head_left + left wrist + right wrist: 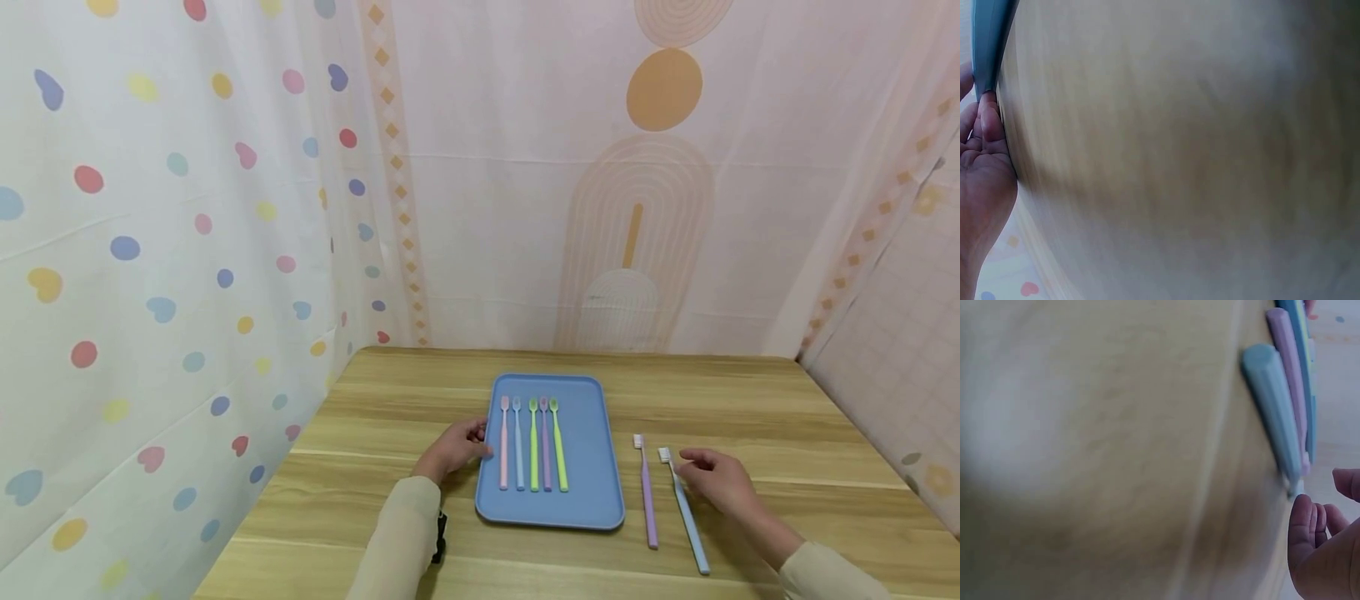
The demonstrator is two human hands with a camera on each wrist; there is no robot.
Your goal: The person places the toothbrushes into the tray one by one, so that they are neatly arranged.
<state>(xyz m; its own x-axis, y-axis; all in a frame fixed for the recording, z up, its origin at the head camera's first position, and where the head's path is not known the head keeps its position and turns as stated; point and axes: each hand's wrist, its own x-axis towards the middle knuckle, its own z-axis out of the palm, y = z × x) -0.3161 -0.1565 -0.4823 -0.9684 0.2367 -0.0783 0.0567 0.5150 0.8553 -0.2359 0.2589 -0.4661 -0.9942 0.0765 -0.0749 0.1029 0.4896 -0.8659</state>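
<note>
left hand point(452, 450): fingertips point(988, 119) touching the left rim of the blue tray point(592, 467); fingers loosely together, gripping nothing
right hand point(716, 479): fingers slightly apart and relaxed, tips just beside the head of the blue toothbrush point(686, 515); holding nothing
purple toothbrush point(647, 493): on the table point(787, 417), just left of those fingers
tray: five toothbrushes point(534, 446) right of the left fingertips
</note>
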